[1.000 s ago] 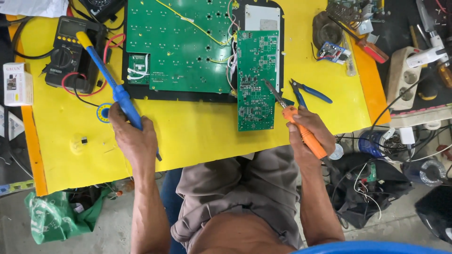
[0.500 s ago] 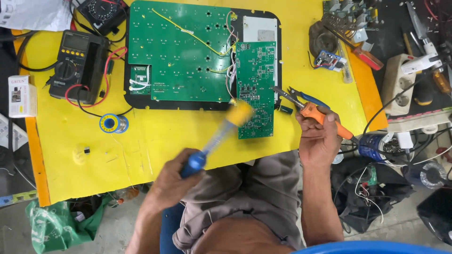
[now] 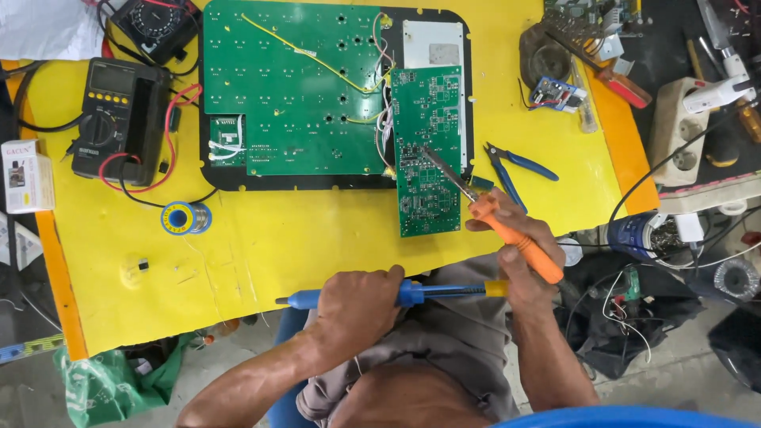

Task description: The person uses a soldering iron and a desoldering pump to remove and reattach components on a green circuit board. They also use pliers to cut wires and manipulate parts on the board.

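My left hand (image 3: 357, 305) grips a blue desoldering pump (image 3: 424, 292) with a yellow end, held level near the yellow table's front edge; its yellow end meets my right hand. My right hand (image 3: 517, 242) holds an orange-handled soldering iron (image 3: 507, 232), whose metal tip rests on a narrow green circuit board (image 3: 428, 150). That board lies beside a large green circuit board (image 3: 289, 87) on a black panel.
A black multimeter (image 3: 115, 119) with red and black leads sits at the left, a solder spool (image 3: 182, 217) below it. Blue-handled pliers (image 3: 515, 168) lie right of the narrow board. Tools, a power strip (image 3: 682, 127) and cables crowd the right side.
My left hand carried the blue pump from the table's left side down to the front edge, turning it level. My right hand brought the soldering iron's tip onto the narrow board.
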